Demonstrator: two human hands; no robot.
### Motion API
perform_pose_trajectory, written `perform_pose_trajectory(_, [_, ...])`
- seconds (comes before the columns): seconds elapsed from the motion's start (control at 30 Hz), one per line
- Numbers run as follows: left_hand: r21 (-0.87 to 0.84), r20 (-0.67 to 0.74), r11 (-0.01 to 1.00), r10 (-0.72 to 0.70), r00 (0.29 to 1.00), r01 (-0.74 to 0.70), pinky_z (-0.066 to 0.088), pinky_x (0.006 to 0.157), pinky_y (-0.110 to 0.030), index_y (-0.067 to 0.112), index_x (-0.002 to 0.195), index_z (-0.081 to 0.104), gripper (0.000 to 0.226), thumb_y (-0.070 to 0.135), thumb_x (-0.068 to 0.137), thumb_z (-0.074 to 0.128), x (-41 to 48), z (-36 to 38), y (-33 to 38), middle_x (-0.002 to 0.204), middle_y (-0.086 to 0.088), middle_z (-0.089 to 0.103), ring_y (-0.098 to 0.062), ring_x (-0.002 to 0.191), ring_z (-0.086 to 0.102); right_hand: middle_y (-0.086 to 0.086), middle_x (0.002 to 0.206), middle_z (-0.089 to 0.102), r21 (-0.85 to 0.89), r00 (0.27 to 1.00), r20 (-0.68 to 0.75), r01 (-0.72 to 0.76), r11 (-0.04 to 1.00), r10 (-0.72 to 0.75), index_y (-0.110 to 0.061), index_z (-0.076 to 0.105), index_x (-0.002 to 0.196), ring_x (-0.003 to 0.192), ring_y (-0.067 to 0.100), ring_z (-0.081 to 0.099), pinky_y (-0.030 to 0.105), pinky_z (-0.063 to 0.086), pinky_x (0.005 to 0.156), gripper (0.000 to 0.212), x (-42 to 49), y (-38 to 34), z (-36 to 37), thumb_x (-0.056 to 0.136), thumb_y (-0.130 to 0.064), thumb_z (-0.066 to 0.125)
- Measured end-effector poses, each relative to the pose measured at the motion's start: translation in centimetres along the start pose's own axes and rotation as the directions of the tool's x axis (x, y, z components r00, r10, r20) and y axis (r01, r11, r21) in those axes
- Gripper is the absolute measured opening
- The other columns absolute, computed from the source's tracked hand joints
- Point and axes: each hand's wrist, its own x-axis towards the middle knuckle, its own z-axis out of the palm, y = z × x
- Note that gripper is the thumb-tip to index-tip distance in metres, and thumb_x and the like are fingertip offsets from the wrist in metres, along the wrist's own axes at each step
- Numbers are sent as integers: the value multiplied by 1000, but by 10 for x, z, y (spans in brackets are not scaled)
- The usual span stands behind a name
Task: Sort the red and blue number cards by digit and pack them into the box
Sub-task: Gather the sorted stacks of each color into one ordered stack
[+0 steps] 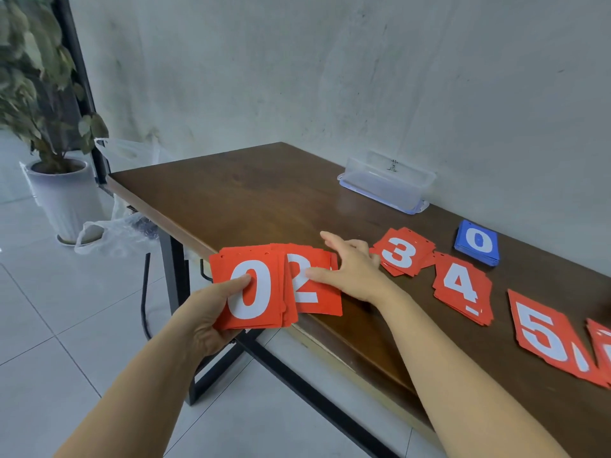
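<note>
Left hand grips red stack, right hand pinches 2 card, clear box contents unclear

A dark wooden table on black metal legs stands against a mottled grey-white wall. To its left, on the pale floor tiles, a leafy plant grows in a white pot beside crumpled plastic bags.
</note>
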Motion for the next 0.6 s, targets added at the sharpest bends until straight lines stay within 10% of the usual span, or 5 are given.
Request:
perform_pose_trajectory(0.2, [-13,13,999,-39,999,39,59,50,-44,6,120,57,39,20,87,71,-10,1,-4,99,-18,70,-37,80,67,-2,149,32,31,1000,8,-3,999,3,-50,16,146,138,29,20,51,24,109,89,-17,-1,15,73,-68,63])
perform_pose_trajectory(0.47, [-35,88,995,-88,992,91,56,67,-52,10,118,58,39,19,84,74,-23,3,-17,100,-20,69,-39,85,66,-16,149,38,119,984,36,171,978,-176,-43,13,150,137,12,12,33,9,102,82,-46,-20,32,84,-46,61])
perform_pose_trajectory(0.6, [13,128,994,-105,986,104,57,45,-45,8,98,61,18,10,84,72,-30,13,-20,75,-17,73,-37,75,66,-17,138,53,175,983,-85,173,969,-161,-39,31,146,137,7,21,33,12,104,68,-40,-6,8,86,-37,65])
